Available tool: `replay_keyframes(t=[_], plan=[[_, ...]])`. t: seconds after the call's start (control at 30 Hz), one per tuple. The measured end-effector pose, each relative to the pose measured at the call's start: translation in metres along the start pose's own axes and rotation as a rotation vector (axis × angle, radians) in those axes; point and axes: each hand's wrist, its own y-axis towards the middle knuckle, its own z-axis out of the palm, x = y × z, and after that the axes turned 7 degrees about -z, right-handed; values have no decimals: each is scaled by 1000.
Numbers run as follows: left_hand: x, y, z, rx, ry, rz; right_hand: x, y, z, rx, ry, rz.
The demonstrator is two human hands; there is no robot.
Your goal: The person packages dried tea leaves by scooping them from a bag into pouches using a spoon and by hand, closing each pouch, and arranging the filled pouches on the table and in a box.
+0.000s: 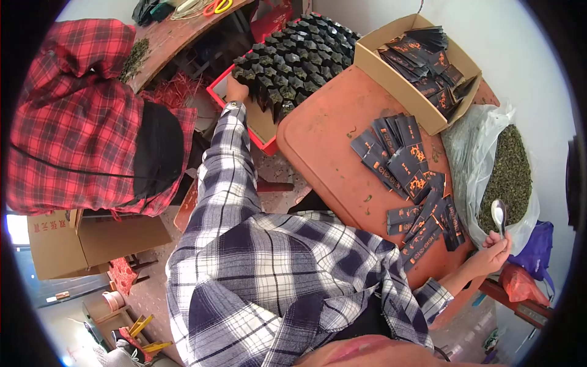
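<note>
My right hand [494, 252] is closed around the handle of a metal spoon [499, 213], whose bowl is over the dried green leaves [511, 171] in a clear plastic bag [466, 144]. My left hand [237, 90] reaches far forward to the near left corner of a red box [269, 147]. Its fingers look curled against the end of the rows of open, upright black pouches [287, 67] holding leaf; what they grip is hidden. Flat black packets with orange print [406, 168] lie in loose piles on the reddish table [324, 128] between my arms.
A cardboard box [391, 82] full of flat black packets stands at the table's back right. Another person in a red checked shirt [79, 128] is at my left, by a second table [183, 33] bearing scissors and loose leaf. An open carton [92, 241] stands behind that person.
</note>
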Motion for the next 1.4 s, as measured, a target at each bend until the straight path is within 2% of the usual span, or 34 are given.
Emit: replay_keyframes(t=[0.2, 0.4, 0.5, 0.57, 0.83, 0.93, 1.03, 1.17, 1.23, 1.33, 1.4], plan=[[63, 53, 27, 60, -38, 49, 2, 0, -1, 45, -7, -5], [73, 54, 27, 56, -36, 26, 1, 2, -4, 55, -11, -34], [110, 80, 43, 73, -98, 36, 4, 1, -4, 52, -9, -33], [110, 82, 42, 54, -87, 34, 6, 1, -2, 48, -5, -29], [63, 56, 25, -11, 111, 162, 0, 0, -1, 75, -17, -43], [52, 51, 20, 2, 156, 79, 4, -2, 1, 76, -31, -51], [54, 47, 13, 58, 57, 7, 4, -1, 0, 73, -19, -30], [60, 40, 9, -48, -3, 14, 5, -1, 0, 69, 8, -24], [36, 15, -12, -81, -66, 38, 2, -1, -1, 56, 24, -22], [2, -29, -20, -58, -549, 204, -1, -1, -1, 40, 17, 7], [-44, -84, -34, 258, -609, 146, 2, -4, 1, 42, 46, 14]])
